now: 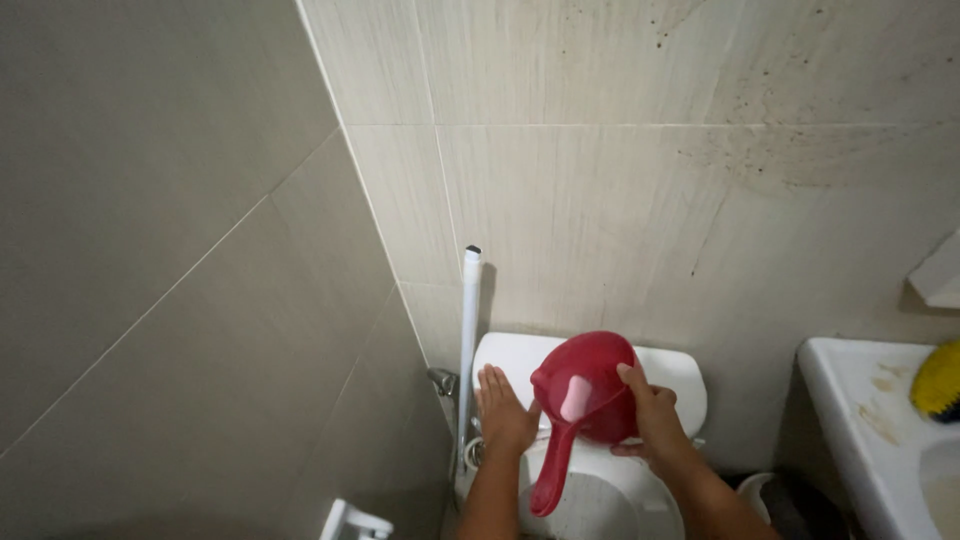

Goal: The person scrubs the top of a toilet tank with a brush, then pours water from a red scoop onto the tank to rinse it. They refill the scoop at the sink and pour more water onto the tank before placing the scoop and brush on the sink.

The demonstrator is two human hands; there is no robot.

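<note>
Large beige wall tiles [600, 200] all around, dark speckles toward the upper right, a corner seam running down to the left of the white toilet tank [510, 355]. White toilet tank low in the middle of the view, lid on, pressed against the back wall. Right of the tank, well apart, the corner of a white sink [850, 385] with brownish stains on the rim, and a yellow brush [938, 380] lying at its far edge. Just left of the tank, a slim white upright pipe [469, 330] with a dark cap, a small metal valve [443, 380] near its foot. Directly above the tank lid, a red plastic water dipper [585, 390], bowl tipped on its side with the open mouth turned toward the left, long handle hanging down over the front of the tank. Right hand [650, 410] closed around the right rim of the bowl, thumb over the edge, carrying the dipper's whole weight. Left hand [503, 405] flat and open, fingers spread, palm resting on the left part of the tank lid, gripping nothing. No water visible pouring from the bowl or pooled on the lid; whether the bowl holds any cannot be told. Judging by this, work at the tank looks mid-way: dipper brought to the tank and tilted, lid not lifted, dark marks on the upper wall untouched, brush at the sink unused.
</note>
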